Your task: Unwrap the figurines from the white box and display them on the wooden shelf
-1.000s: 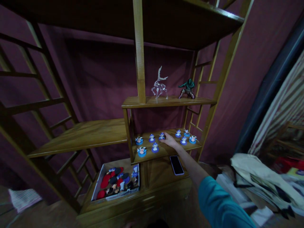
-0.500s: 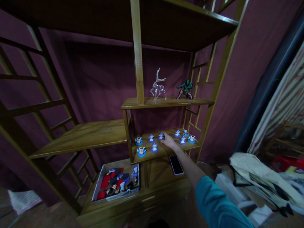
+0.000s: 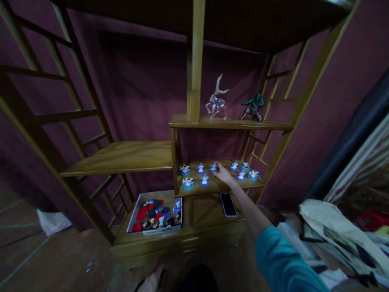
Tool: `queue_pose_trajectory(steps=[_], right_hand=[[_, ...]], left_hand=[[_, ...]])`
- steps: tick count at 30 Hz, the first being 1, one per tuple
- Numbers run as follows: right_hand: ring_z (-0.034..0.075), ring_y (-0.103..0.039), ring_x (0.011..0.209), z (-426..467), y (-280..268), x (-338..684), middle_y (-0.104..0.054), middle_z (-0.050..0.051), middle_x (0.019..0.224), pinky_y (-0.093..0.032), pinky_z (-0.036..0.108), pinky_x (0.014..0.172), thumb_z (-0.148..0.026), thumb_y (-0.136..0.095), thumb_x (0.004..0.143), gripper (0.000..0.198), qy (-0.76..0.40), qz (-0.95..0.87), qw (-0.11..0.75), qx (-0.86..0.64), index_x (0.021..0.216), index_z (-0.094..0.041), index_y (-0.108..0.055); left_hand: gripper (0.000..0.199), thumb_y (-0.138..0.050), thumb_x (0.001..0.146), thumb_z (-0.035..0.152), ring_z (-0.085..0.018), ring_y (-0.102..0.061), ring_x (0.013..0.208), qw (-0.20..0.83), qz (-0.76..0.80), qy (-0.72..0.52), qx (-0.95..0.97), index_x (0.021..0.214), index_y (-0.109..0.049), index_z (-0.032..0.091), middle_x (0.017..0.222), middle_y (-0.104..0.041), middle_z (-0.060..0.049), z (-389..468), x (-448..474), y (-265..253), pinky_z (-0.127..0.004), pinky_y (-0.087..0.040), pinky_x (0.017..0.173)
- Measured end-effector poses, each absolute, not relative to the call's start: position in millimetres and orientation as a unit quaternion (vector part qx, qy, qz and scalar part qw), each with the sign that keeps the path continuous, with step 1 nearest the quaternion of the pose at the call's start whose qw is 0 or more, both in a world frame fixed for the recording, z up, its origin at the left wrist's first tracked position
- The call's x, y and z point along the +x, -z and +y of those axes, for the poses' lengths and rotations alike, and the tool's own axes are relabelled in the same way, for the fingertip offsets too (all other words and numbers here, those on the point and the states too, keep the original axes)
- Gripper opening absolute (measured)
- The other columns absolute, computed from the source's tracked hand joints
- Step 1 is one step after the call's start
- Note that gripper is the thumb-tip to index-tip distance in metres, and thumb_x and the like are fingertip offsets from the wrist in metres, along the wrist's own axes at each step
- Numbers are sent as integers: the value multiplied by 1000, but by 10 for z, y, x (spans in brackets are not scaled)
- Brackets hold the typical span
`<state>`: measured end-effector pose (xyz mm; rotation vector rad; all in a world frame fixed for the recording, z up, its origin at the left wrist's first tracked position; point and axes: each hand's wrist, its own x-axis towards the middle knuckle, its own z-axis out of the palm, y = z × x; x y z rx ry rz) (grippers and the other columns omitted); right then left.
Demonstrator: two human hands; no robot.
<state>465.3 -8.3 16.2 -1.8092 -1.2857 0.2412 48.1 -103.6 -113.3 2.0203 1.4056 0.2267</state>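
Observation:
On the small lower shelf, my right hand (image 3: 223,175) has its fingers closed around a small white-and-purple figurine (image 3: 213,167) on a round purple base, which appears to stand on the wood. Two similar purple figurines, one at the back (image 3: 200,168) and one in front (image 3: 204,180), are left of the hand, beside two blue-based figurines (image 3: 188,183). Right of it are more purple figurines (image 3: 241,175) and blue-based ones (image 3: 253,174). My left hand (image 3: 154,280) hangs low at the bottom edge, dim and partly cut off, its fingers unclear.
A shallow cardboard box (image 3: 133,215) with several red, black and blue figurines lies on the cabinet's lower ledge. A phone (image 3: 228,205) lies right of it. Above stand a clear deer figure (image 3: 217,103) and a green-cloaked figure (image 3: 254,107). Cloth (image 3: 331,219) is piled at the right.
The view has shifted, so the shelves appear further right and higher. My right hand stays at the same purple figurine. More of my left hand shows at the bottom edge.

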Motion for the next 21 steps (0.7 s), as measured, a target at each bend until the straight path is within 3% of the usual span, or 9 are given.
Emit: queue_pose_trajectory(steps=[3, 6, 8, 11, 14, 16, 18, 21], right_hand=[[19, -55, 103, -166, -97, 4656, -58, 10, 115, -39, 35, 94, -27, -56, 71, 57, -92, -493, 531, -683, 125, -17, -43], [16, -58, 86, -350, -40, 4631, -63, 7, 94, -42, 35, 88, -31, -55, 70, 46, -80, -455, 621, -633, 113, -14, -52], [15, -57, 76, -572, -3, 4531, -61, 2, 79, -43, 34, 83, -32, -54, 71, 33, -49, -409, 670, -617, 99, -15, -59], [15, -57, 73, -1009, 125, 4156, -60, 1, 78, -45, 31, 75, -34, -54, 73, 26, -46, -344, 719, -602, 92, -18, -61], [17, -57, 76, -1386, 417, 3536, -60, 1, 78, -45, 29, 73, -35, -52, 77, 19, -86, -326, 702, -627, 87, -22, -62], [18, -57, 72, -1492, 673, 3081, -61, 1, 73, -46, 30, 69, -37, -51, 78, 17, -192, -361, 630, -660, 83, -25, -63], [19, -57, 68, -1446, 913, 2682, -59, 1, 66, -47, 29, 65, -40, -52, 77, 18, -285, -416, 566, -652, 77, -26, -64], [19, -59, 72, -1138, 1175, 2291, -62, 1, 71, -48, 29, 67, -40, -47, 81, 22, -350, -451, 526, -631, 83, -25, -64]], left_hand=[[23, -43, 82, 25, -21, -64, 88, 320, 549, -89, 767, 93, -63, 25, 92, -70, -7, -1087, 398, 1125, -28, -41, 77], [20, -47, 80, 27, -20, -64, 86, 339, 556, -114, 750, 89, -65, 25, 88, -70, -6, -1066, 332, 1191, -28, -41, 78], [16, -52, 77, 28, -19, -63, 85, 385, 548, -163, 725, 85, -65, 24, 85, -69, -5, -984, 315, 1286, -27, -42, 78], [16, -59, 71, 31, -19, -62, 78, 490, 517, -289, 639, 79, -66, 18, 79, -69, -6, -753, 346, 1427, -28, -44, 73], [26, -65, 67, 36, -16, -60, 64, 585, 492, -407, 500, 78, -64, 13, 71, -66, -6, -415, 426, 1441, -28, -46, 63], [29, -69, 62, 36, -15, -59, 61, 622, 473, -445, 437, 77, -64, 12, 70, -66, -6, -156, 488, 1361, -26, -45, 57], [28, -71, 61, 31, -14, -59, 60, 634, 457, -486, 391, 80, -64, 11, 69, -65, -5, 107, 548, 1254, -24, -45, 56], [22, -69, 64, 20, -13, -61, 61, 640, 445, -541, 317, 83, -62, 11, 72, -66, -6, 463, 611, 1152, -25, -47, 58]])
